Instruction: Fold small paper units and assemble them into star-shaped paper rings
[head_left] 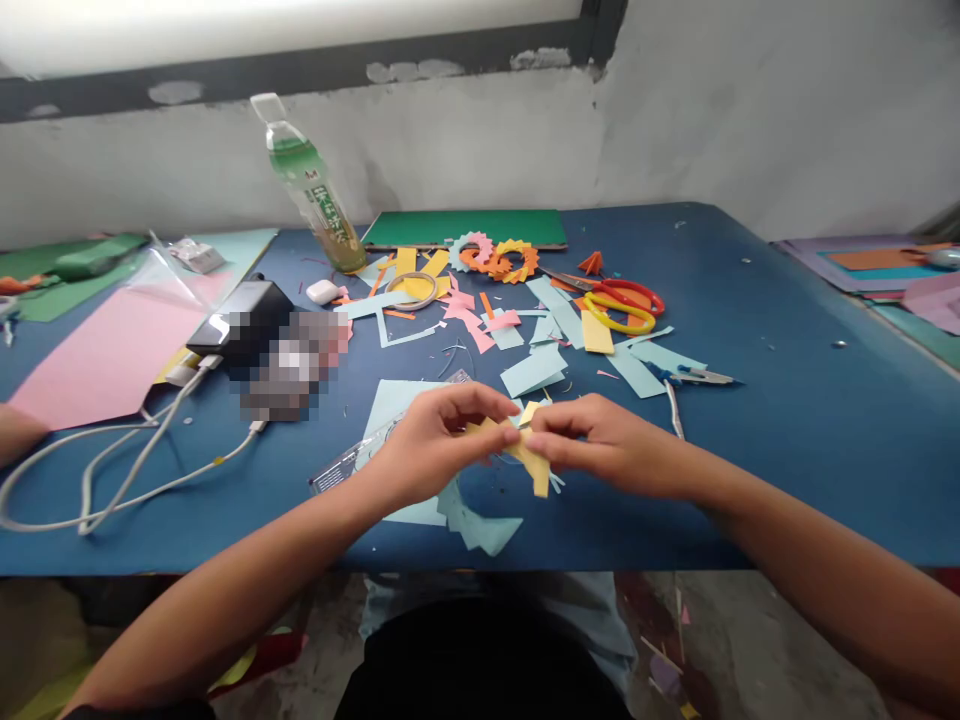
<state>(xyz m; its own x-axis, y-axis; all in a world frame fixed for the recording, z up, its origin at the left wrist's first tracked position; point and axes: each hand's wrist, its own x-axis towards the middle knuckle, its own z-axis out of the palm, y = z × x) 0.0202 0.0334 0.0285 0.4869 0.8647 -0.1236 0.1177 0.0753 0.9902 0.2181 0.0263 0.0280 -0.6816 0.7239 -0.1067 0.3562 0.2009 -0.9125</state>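
Note:
Above the front of the blue table, my left hand [442, 435] and my right hand [600, 445] meet over a folded piece of yellow paper [536, 468]. Both hands pinch it between thumb and fingertips, and one flap points down. Beneath them lies a light blue chain of folded paper [480, 525], partly hidden by my left hand. A clear plastic ruler [345, 470] rests on a light blue sheet [412, 512] by my left wrist. Beyond my hands are light blue paper strips [534, 371].
Scissors [626, 305] with red and yellow handles, a pair of compasses [694, 376], a tape roll [412, 290] and folded paper rings [499, 258] lie among scraps. A drink bottle [315, 200] stands at the back. A black charger [244, 315] with white cables sits left. Another person's hand [19, 435] shows at the left edge.

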